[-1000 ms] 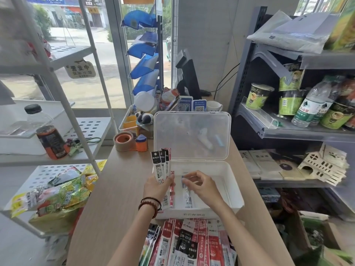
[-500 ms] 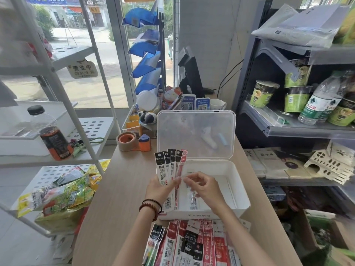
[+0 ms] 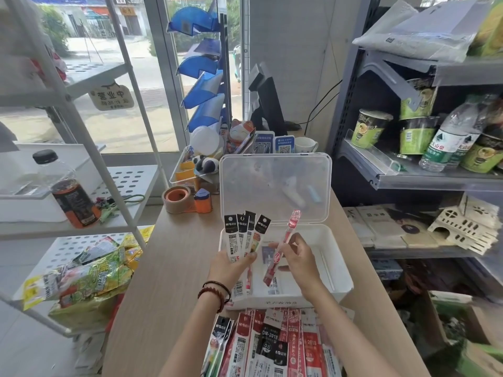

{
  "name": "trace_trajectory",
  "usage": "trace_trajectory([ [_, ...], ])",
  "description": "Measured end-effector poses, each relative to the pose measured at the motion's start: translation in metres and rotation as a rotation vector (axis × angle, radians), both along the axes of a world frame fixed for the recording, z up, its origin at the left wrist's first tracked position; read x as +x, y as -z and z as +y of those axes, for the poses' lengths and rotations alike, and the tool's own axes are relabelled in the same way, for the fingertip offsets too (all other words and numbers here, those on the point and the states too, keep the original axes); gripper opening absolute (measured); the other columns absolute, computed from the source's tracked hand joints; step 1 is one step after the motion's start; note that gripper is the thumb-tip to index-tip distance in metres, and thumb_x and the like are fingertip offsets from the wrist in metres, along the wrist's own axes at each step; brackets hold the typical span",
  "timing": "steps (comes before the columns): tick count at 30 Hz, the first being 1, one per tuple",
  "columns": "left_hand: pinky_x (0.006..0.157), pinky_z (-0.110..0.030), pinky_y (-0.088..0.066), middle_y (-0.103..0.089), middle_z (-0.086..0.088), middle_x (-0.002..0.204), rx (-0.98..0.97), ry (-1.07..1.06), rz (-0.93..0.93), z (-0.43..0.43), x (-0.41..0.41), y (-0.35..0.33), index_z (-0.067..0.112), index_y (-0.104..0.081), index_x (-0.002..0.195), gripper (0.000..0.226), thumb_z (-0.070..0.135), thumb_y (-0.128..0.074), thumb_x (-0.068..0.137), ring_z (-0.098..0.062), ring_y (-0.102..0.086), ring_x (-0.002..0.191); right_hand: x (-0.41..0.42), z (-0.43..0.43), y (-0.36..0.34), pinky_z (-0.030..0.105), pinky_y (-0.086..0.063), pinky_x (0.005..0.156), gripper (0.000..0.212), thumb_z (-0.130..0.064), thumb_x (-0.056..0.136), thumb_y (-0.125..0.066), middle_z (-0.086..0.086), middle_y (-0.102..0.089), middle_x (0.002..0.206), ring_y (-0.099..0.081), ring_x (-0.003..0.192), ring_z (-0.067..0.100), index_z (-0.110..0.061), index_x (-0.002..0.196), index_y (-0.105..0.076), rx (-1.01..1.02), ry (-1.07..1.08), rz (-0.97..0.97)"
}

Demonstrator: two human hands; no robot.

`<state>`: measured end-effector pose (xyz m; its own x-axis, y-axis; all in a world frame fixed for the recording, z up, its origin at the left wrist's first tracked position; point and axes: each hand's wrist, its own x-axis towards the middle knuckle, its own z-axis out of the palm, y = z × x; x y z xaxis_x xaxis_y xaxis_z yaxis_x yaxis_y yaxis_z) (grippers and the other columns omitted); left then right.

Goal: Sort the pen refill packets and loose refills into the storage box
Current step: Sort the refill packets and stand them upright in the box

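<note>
A white storage box stands open on the wooden counter, its clear lid upright behind it. My left hand grips a fan of several black-topped refill packets above the box's left side. My right hand pinches a single red refill packet, tilted over the box and apart from the fan. A few packets lie flat inside the box. A pile of red and black refill packets lies on the counter in front of the box.
A tape roll and an orange dispenser sit behind the box to the left, beside a clear organizer. A white rack with a bottle and snack bags stands left. Grey shelves with cups and bottles stand right.
My right hand has drawn the red packet out of the fan and moved it to the right; the left hand's fan has risen slightly above the box.
</note>
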<state>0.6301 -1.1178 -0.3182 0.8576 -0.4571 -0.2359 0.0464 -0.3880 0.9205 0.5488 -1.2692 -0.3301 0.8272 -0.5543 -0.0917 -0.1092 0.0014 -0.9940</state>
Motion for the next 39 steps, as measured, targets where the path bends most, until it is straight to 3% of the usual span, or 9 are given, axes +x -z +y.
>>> trace_trajectory([
  [6,0.053,-0.019,-0.050,-0.071,0.004,0.082,-0.081,-0.076,0.060,0.003,0.002,0.000,0.015,-0.069,0.097,0.022,0.031,-0.070,0.082,-0.008,-0.063,0.063,-0.001,0.002,-0.001,0.022,-0.055,0.062,0.019,-0.031,0.089,-0.068,0.004,-0.070,0.086,-0.067,0.077,0.012,-0.014,0.089,-0.059,-0.105,0.024,0.011],
  [10,0.075,-0.040,-0.056,-0.074,-0.009,0.087,-0.193,-0.150,0.204,0.008,0.003,-0.005,0.015,-0.070,0.091,0.019,0.030,-0.073,0.079,-0.024,-0.067,0.076,-0.001,0.003,0.003,0.021,-0.055,0.066,0.012,-0.030,0.088,-0.069,-0.001,-0.070,0.085,-0.067,0.075,0.012,-0.020,0.088,-0.062,-0.223,-0.010,0.071],
  [15,0.078,-0.046,-0.055,-0.074,-0.013,0.089,-0.259,-0.193,0.271,0.011,0.004,-0.008,0.013,-0.069,0.089,0.017,0.025,-0.074,0.078,-0.029,-0.068,0.075,0.002,0.010,0.005,0.013,-0.054,0.066,0.018,-0.023,0.089,-0.068,-0.012,-0.068,0.100,-0.068,0.083,0.003,-0.025,0.108,-0.067,-0.306,-0.182,0.158],
  [20,0.083,-0.057,-0.051,-0.071,-0.022,0.096,-0.183,-0.132,0.243,0.010,0.001,-0.004,0.016,-0.071,0.088,0.034,0.042,-0.079,0.068,-0.033,-0.064,0.080,0.009,0.016,0.006,0.012,-0.054,0.072,0.036,-0.017,0.092,-0.064,-0.011,-0.065,0.116,-0.067,0.089,-0.001,-0.028,0.126,-0.059,-0.412,-0.280,0.247],
  [23,0.081,-0.055,-0.051,-0.068,-0.027,0.098,-0.182,-0.140,0.225,0.010,0.002,-0.004,0.011,-0.071,0.090,0.033,0.038,-0.078,0.072,-0.030,-0.061,0.077,0.015,0.016,0.007,0.023,-0.055,0.089,0.039,-0.013,0.089,-0.068,-0.009,-0.066,0.117,-0.067,0.092,0.003,-0.030,0.123,-0.061,-0.400,-0.301,0.289],
  [28,0.080,-0.056,-0.052,-0.071,-0.022,0.094,-0.176,-0.169,0.187,0.010,0.001,-0.004,0.013,-0.071,0.087,0.024,0.033,-0.076,0.075,-0.034,-0.065,0.078,0.020,0.021,0.016,0.019,-0.053,0.078,0.053,-0.010,0.084,-0.072,-0.005,-0.066,0.109,-0.063,0.091,0.005,-0.031,0.130,-0.055,-0.485,-0.362,0.423],
  [31,0.079,-0.051,-0.056,-0.074,-0.013,0.087,-0.146,-0.158,0.156,0.007,0.001,-0.002,0.019,-0.071,0.086,0.018,0.033,-0.074,0.077,-0.037,-0.069,0.085,0.021,0.023,0.018,0.024,-0.053,0.089,0.056,-0.012,0.082,-0.074,-0.006,-0.066,0.104,-0.062,0.089,0.006,-0.027,0.133,-0.055,-0.549,-0.323,0.458],
  [36,0.063,-0.033,-0.056,-0.074,0.000,0.080,-0.100,-0.134,0.077,0.006,-0.001,-0.001,0.021,-0.072,0.091,0.021,0.039,-0.072,0.078,-0.017,-0.069,0.069,0.020,0.021,0.017,0.032,-0.048,0.099,0.062,-0.020,0.084,-0.074,0.000,-0.065,0.123,-0.061,0.106,0.015,-0.026,0.140,-0.049,-0.674,-0.367,0.563],
  [39,0.051,-0.019,-0.045,-0.073,0.005,0.078,-0.105,-0.127,0.066,0.005,-0.003,-0.002,0.024,-0.071,0.088,0.022,0.043,-0.071,0.077,-0.005,-0.064,0.059,0.022,0.021,0.020,0.033,-0.047,0.100,0.061,-0.022,0.086,-0.072,0.001,-0.060,0.133,-0.060,0.112,0.016,-0.028,0.141,-0.047,-0.705,-0.397,0.594],
])
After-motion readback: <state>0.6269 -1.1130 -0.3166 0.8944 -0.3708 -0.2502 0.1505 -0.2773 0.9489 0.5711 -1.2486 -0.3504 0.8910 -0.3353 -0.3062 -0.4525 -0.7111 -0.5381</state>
